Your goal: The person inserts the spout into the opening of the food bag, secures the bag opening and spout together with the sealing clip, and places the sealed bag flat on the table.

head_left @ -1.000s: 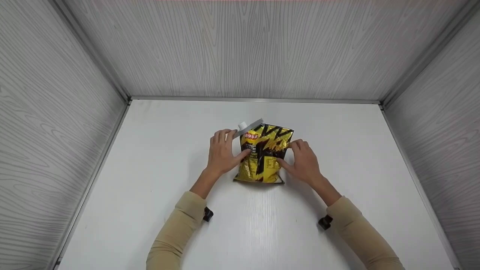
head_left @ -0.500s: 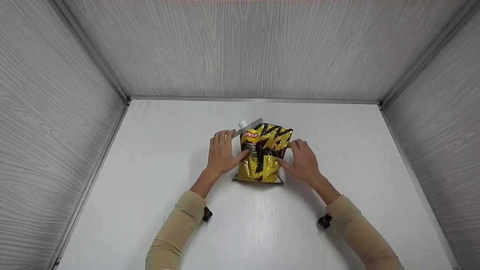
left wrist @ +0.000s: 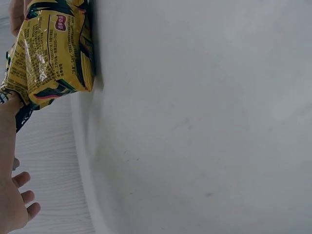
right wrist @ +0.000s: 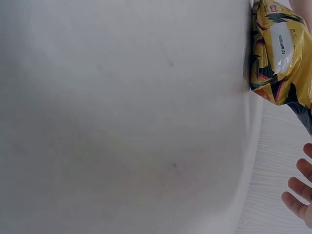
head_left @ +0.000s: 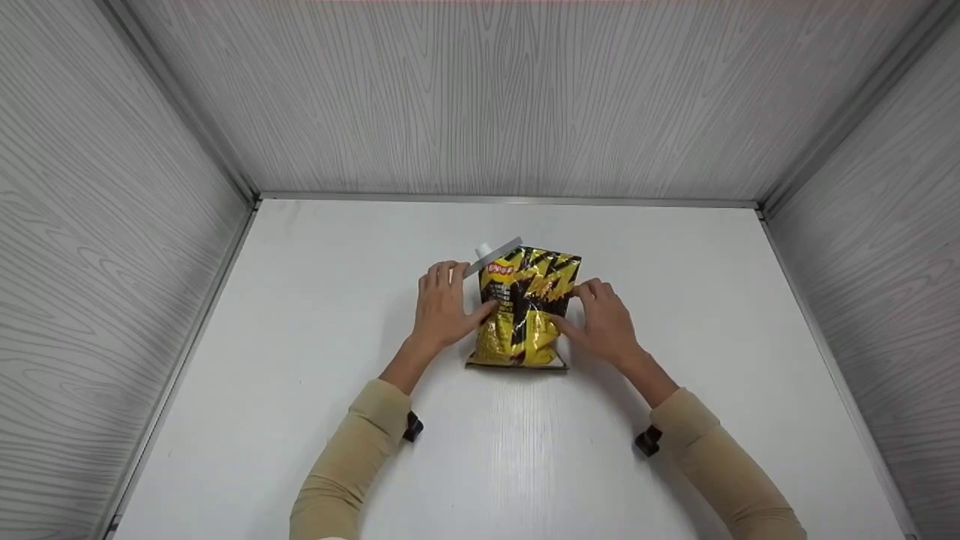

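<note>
A yellow and black chip bag [head_left: 529,300] stands tilted in the middle of the table. Across its upper left corner slants a grey bar-shaped bag clip [head_left: 501,253] with a white knob [head_left: 483,250]. My left hand [head_left: 444,306] has its thumb on the bag's front, and its index fingertip is at the clip's lower end. On the bag's right edge, my right hand [head_left: 606,321] pinches with thumb and index finger. The left wrist view shows the bag's printed side [left wrist: 53,53] and the left fingers [left wrist: 28,196] spread apart. In the right wrist view, the right fingers [right wrist: 300,187] are partly cut off.
The white table [head_left: 315,315] extends on all sides of the bag. Grey wood-patterned panels [head_left: 480,97] enclose it at the back, left and right. A small black camera sits at each sleeve cuff.
The bag's top has shifted slightly left and tipped a little, and the clip has moved slightly with it. Both hands keep nearly the same places.
</note>
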Demonstrator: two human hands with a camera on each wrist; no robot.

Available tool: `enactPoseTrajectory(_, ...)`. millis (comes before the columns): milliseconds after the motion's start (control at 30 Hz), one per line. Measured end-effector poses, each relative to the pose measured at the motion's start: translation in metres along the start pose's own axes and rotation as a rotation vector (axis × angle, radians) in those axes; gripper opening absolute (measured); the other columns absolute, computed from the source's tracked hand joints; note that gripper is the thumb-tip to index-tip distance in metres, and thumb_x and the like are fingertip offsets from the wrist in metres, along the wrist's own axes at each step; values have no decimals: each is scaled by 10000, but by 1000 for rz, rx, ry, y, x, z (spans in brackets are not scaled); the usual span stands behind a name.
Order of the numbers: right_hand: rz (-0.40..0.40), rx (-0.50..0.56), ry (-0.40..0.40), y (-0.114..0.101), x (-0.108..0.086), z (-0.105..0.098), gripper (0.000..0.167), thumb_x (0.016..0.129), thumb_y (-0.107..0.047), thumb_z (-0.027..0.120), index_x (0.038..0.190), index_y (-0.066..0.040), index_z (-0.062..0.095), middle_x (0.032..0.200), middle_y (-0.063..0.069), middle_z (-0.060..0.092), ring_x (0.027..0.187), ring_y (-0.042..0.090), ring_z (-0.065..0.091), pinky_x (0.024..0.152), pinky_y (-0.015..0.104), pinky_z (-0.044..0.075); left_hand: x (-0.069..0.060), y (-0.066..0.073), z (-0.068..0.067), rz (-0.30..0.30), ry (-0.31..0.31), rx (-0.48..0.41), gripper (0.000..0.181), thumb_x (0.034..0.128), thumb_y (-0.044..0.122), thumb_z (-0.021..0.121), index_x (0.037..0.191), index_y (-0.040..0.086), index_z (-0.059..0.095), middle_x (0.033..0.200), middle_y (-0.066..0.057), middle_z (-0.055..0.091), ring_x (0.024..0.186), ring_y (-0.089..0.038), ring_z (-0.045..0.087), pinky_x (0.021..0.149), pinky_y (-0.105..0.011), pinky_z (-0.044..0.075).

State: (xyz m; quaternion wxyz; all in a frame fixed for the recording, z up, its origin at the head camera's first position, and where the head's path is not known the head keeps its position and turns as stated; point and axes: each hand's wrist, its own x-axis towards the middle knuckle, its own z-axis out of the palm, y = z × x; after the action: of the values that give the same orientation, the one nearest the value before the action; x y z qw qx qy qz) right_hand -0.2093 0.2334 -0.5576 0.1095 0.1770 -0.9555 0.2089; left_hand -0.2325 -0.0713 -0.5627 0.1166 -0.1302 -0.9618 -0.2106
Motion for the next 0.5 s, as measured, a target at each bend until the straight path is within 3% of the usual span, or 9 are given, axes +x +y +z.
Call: enactPoseTrajectory(500, 18, 22, -38, 1, 4, 2, 570, 952, -477, 734, 1252, -3, 638, 1218, 200, 627, 1108, 376, 592, 920, 518, 530, 4, -2, 1, -1, -39, 14, 839, 939, 700, 626, 1468, 65, 481, 1452, -170, 510, 1377, -363, 469, 1147, -543, 395)
